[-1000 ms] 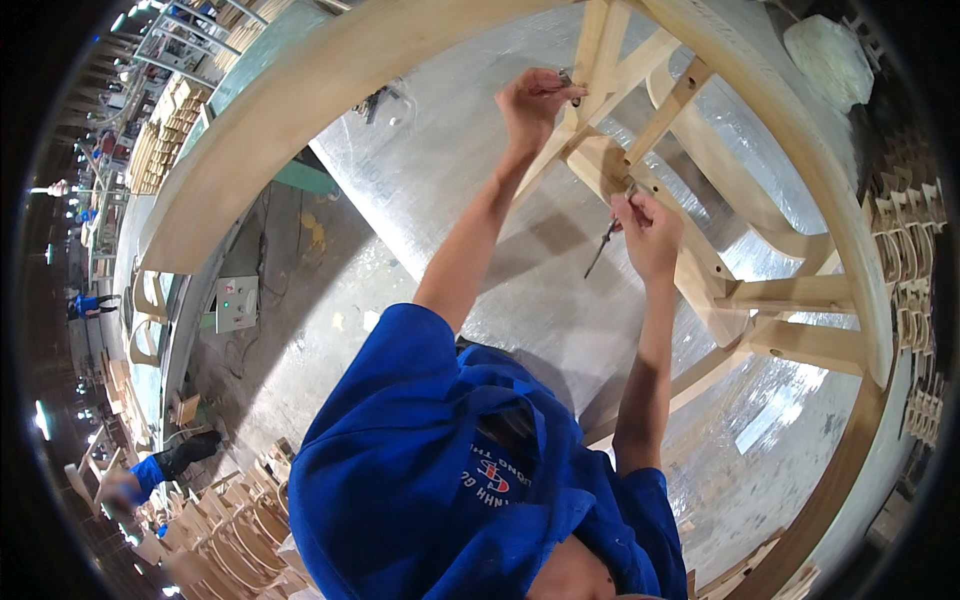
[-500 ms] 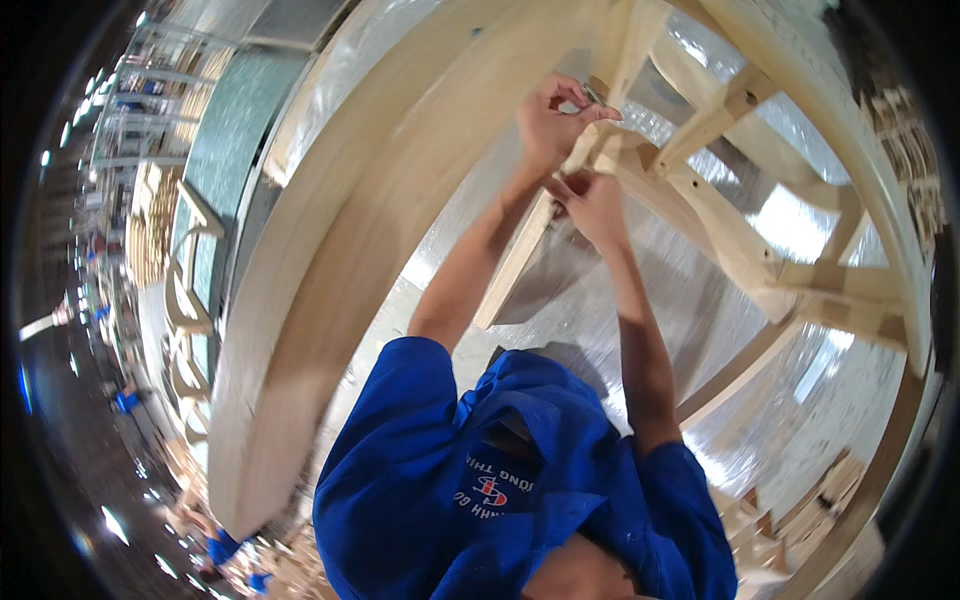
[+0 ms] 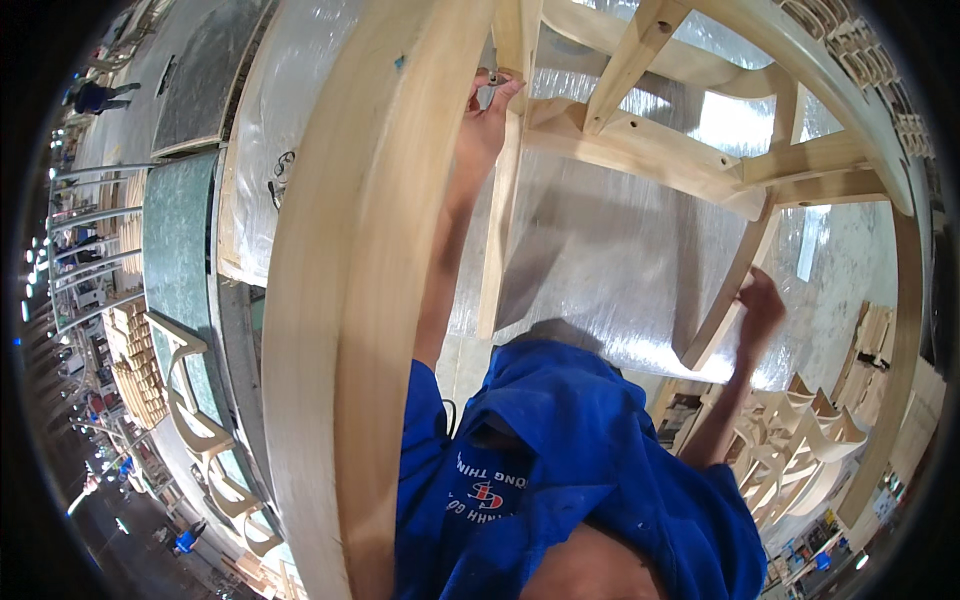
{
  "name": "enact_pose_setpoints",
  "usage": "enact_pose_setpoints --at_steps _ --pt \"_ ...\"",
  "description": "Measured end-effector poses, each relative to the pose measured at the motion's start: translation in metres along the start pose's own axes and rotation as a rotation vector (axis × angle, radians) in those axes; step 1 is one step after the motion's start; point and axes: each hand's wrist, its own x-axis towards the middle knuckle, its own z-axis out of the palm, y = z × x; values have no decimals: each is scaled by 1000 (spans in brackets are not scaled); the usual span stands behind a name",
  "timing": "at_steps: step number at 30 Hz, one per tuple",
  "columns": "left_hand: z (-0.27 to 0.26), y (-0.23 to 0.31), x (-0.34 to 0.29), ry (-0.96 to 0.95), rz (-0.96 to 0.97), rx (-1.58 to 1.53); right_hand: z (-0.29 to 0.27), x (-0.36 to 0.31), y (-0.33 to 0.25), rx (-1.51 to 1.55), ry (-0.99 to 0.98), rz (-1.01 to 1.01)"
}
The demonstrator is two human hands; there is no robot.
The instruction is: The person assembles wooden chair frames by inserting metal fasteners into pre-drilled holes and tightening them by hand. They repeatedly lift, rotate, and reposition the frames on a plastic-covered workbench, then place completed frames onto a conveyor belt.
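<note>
Just past the left end of the rail (image 3: pixel 640 150), the left hand (image 3: pixel 484 125) was raised beside the left leg (image 3: pixel 500 230), its grip pinched nearly closed, thumb to fingers, on a small metal piece (image 3: pixel 494 78). The piece was close to the leg; whether it touched the wood, I could not tell. Below the rail's right end, the right hand (image 3: pixel 762 303) was next to the right leg (image 3: pixel 735 285), blurred, with the fingers bent. I could not tell how far open that grip was, or whether it had hold of anything.

Pale and drilled with dark holes, the rail spanned from leg to leg, slanting down to the right. A brace (image 3: pixel 630 75) rose from its upper edge, and a bar (image 3: pixel 810 160) ran rightward from its right end to a curved hoop (image 3: pixel 840 90). Left of the rail, a broad board (image 3: pixel 370 300) hid part of the forearm. Under the rail lay a shiny surface (image 3: pixel 600 230), streaked with glare and shadow. Well left of the rail, beyond the board, curved parts (image 3: pixel 195 430) rested on a green bench (image 3: pixel 175 230) near a wood stack (image 3: pixel 130 350). More curved pieces (image 3: pixel 800 440) were heaped below and right of the rail.
</note>
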Motion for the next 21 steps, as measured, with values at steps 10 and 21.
enact_pose_setpoints --at_steps 10,21 --pt "26 -21 -13 362 67 -188 -326 -12 71 212 325 -431" --pt "1 26 -19 455 71 16 -342 25 16 140 452 -150"
